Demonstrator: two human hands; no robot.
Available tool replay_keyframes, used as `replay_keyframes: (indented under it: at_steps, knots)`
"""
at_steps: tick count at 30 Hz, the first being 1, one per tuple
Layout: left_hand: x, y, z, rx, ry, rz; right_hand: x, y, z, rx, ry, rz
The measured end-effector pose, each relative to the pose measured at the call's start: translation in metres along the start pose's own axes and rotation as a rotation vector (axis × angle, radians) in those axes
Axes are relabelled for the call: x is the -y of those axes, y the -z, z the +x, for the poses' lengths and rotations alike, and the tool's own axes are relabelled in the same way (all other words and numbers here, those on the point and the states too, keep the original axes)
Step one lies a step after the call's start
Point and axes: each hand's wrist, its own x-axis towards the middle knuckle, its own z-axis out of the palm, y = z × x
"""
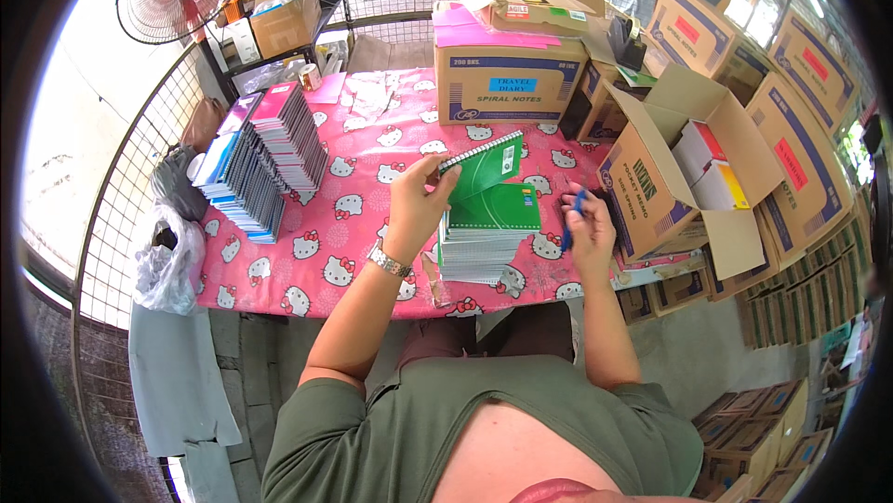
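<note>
My left hand [423, 201] grips a green spiral notebook [486, 166] by its left end, tilted up above a stack. Beneath it, the stack of green spiral notebooks [484, 247] stands near the table's front edge, its top cover facing up. To the right of the stack, my right hand [589, 226] is closed around a slim blue object [568, 239]; the fingers partly cover it, so its exact kind is unclear. Farther left stand a pile of blue notebooks [244, 185] and a taller pile of pink notebooks [296, 145].
The table has a pink patterned cloth [372, 215]. An open carton [646, 196] with notebooks inside stands right of my right hand. A closed carton [507, 85] sits at the back, near a tape dispenser [628, 43]. Plastic bags [167, 257] hang at the left edge.
</note>
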Motion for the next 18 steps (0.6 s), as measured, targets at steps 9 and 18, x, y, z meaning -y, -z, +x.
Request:
replay_keyframes:
  at_steps: [9,18]
  knots:
    - [0.005,-0.006,-0.012,-0.092,-0.277,0.086,0.092,-0.08,0.014,0.411,0.422,-0.445]
    - [0.012,0.01,-0.029,-0.293,-0.783,0.501,0.122,-0.072,0.013,0.668,-0.772,0.575]
